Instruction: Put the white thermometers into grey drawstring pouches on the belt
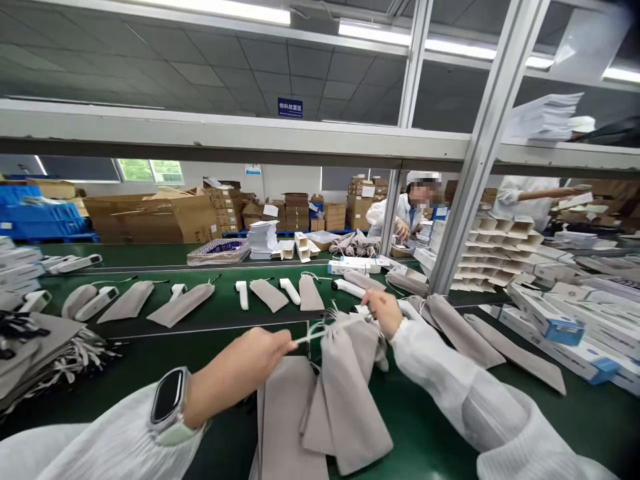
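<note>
A grey-beige drawstring pouch (pixel 356 407) hangs in front of me with its neck gathered. My left hand (pixel 267 353), wearing a watch (pixel 169 398), is closed on the pouch's pale drawstring (pixel 307 339), pulled out to the left. On the other side of the neck, my right hand (pixel 384 312) is closed in a pinch at the drawstring; what lies between its fingertips is partly hidden. More flat pouches (pixel 290 417) lie on the green surface just under and beside the gathered one.
White handheld devices (pixel 242 295) and pouches (pixel 181 305) lie along the green belt (pixel 220 320). Piled pouches (pixel 37 353) sit at left, white boxes (pixel 555 327) at right. A metal post (pixel 480 147) rises at right. A co-worker (pixel 400 210) works across the line.
</note>
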`<state>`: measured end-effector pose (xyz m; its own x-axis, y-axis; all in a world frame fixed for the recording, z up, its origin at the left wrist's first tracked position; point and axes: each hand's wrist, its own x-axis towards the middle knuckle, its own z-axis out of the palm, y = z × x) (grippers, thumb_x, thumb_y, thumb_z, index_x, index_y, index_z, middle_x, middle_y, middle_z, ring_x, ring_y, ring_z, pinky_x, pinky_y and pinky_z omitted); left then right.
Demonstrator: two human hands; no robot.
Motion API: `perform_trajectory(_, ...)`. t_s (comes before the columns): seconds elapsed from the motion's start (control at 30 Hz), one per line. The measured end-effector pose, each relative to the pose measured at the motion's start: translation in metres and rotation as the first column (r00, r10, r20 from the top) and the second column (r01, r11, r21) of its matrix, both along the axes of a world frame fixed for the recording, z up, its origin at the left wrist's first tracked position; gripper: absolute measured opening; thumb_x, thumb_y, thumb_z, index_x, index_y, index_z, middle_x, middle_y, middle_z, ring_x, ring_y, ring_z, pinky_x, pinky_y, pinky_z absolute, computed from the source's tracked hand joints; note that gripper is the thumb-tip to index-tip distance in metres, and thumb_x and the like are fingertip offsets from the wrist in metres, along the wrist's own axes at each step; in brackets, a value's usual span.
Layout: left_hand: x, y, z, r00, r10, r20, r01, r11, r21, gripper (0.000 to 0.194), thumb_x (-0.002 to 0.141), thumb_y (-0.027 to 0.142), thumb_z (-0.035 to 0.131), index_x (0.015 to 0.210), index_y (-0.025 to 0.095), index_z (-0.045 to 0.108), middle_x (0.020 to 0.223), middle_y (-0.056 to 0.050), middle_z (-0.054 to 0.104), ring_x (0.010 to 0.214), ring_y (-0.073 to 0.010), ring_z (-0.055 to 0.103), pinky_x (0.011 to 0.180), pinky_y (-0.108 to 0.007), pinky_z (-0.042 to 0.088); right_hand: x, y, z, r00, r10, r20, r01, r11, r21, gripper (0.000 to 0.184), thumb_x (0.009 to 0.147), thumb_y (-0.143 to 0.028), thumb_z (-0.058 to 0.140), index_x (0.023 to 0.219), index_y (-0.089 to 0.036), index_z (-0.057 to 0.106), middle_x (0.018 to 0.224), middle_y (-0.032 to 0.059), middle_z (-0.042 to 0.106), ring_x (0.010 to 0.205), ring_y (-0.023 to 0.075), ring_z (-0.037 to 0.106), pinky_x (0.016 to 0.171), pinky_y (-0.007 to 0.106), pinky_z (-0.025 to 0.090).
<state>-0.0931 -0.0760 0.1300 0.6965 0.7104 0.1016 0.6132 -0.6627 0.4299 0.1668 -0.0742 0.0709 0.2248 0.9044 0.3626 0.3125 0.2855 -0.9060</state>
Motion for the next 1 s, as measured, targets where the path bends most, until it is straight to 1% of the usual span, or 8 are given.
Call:
perform_trajectory(0.17, 0.039, -0.014, 0.001, 0.915, 0.075, 0.398, -0.028, 0.992, -0.121, 0.036, 0.087, 0.037, 0.028, 0.06, 0.017, 0.04, 0.054, 0.004, 0.039, 0.052, -0.0111, 0.038, 0.05, -0.022, 0.029, -0.051, -0.033, -0.02, 0.92, 0.37, 0.132, -0.358, 0.928, -0.103, 0.055, 0.052, -0.04, 0.066, 0.101, -0.02, 0.054, 0.077, 0.0027, 0.058, 0.072, 0.0197, 0.052, 0.067, 0.032, 0.039)
perform_trajectory(0.33, 0.083, 0.003, -0.008, 0.825, -0.038, 0.564, 0.176, 0.965, -0.192, 0.031, 0.088, 0.039, 0.027, 0.085, 0.018, 0.049, 0.079, -0.002, 0.054, 0.072, -0.0138, 0.051, 0.061, -0.022, 0.04, -0.062, -0.041, -0.007, 0.819, 0.461, -0.343, -0.511, 0.857, -0.069, 0.037, 0.05, -0.034, 0.061, 0.082, -0.019, 0.051, 0.065, 0.0001, 0.052, 0.06, 0.0159, 0.051, 0.059, 0.03, 0.04)
perform_trajectory(0.43, 0.085, 0.03, -0.048, 0.915, -0.185, 0.358, 0.233, 0.968, -0.096, 0.04, 0.087, 0.038, 0.034, 0.123, 0.021, 0.032, 0.123, -0.009, 0.04, 0.108, -0.0213, 0.04, 0.087, -0.035, 0.035, -0.02, -0.025, 0.01, 0.7, 0.477, -0.532, -0.586, 0.809, -0.047, 0.036, 0.049, -0.041, 0.056, 0.076, -0.02, 0.047, 0.06, -0.001, 0.049, 0.053, 0.015, 0.05, 0.057, 0.033, 0.041)
perform_trajectory(0.57, 0.065, 0.047, -0.109, 0.93, -0.339, -0.144, 0.339, 0.941, -0.022, 0.047, 0.08, 0.038, 0.05, 0.121, 0.021, 0.036, 0.128, -0.01, 0.038, 0.117, -0.0278, 0.032, 0.093, -0.046, 0.028, 0.048, -0.019, 0.011, 0.751, 0.421, -0.509, -0.574, 0.797, -0.189, 0.047, 0.041, -0.025, 0.063, 0.085, -0.022, 0.045, 0.062, -0.0012, 0.054, 0.054, 0.0177, 0.053, 0.063, 0.039, 0.043)
perform_trajectory(0.73, 0.033, 0.053, -0.114, 0.925, -0.166, -0.343, 0.255, 0.939, 0.232, 0.023, 0.082, 0.004, 0.038, 0.093, 0.017, 0.054, 0.099, -0.007, 0.056, 0.097, -0.0222, 0.048, 0.088, -0.041, 0.032, 0.108, -0.037, -0.005, 0.965, 0.078, -0.249, -0.214, 0.786, -0.58, 0.056, 0.053, -0.019, 0.057, 0.106, -0.024, 0.039, 0.083, 0.0035, 0.058, 0.073, 0.0246, 0.059, 0.056, 0.035, 0.046)
perform_trajectory(0.8, 0.028, 0.054, -0.107, 0.905, -0.126, -0.407, 0.26, 0.92, 0.292, 0.031, 0.076, -0.005, 0.034, 0.09, 0.013, 0.055, 0.095, -0.009, 0.056, 0.094, -0.0238, 0.049, 0.086, -0.041, 0.033, 0.118, -0.033, 0.0, 0.989, 0.151, -0.01, -0.119, 0.736, -0.666, 0.054, 0.056, -0.022, 0.058, 0.108, -0.024, 0.044, 0.09, 0.0046, 0.059, 0.074, 0.0237, 0.059, 0.059, 0.034, 0.046)
perform_trajectory(0.9, 0.024, 0.053, -0.102, 0.907, -0.122, -0.404, 0.28, 0.89, 0.361, 0.045, 0.072, -0.008, 0.033, 0.109, 0.01, 0.048, 0.107, -0.014, 0.051, 0.101, -0.0282, 0.045, 0.087, -0.044, 0.032, 0.118, 0.0, 0.022, 0.818, 0.467, 0.335, -0.049, 0.637, -0.769, 0.042, 0.059, -0.033, 0.062, 0.1, -0.02, 0.058, 0.095, 0.0057, 0.06, 0.085, 0.0233, 0.057, 0.073, 0.032, 0.043)
perform_trajectory(1.0, 0.018, 0.052, -0.101, 0.9, -0.249, -0.358, 0.368, 0.874, 0.318, 0.052, 0.073, -0.009, 0.028, 0.12, 0.011, 0.039, 0.106, -0.012, 0.053, 0.1, -0.0242, 0.048, 0.084, -0.036, 0.036, 0.102, 0.064, 0.036, 0.625, 0.514, 0.588, 0.102, 0.693, -0.713, 0.034, 0.074, -0.042, 0.047, 0.095, -0.019, 0.062, 0.088, 0.0062, 0.063, 0.081, 0.0202, 0.057, 0.073, 0.03, 0.042)
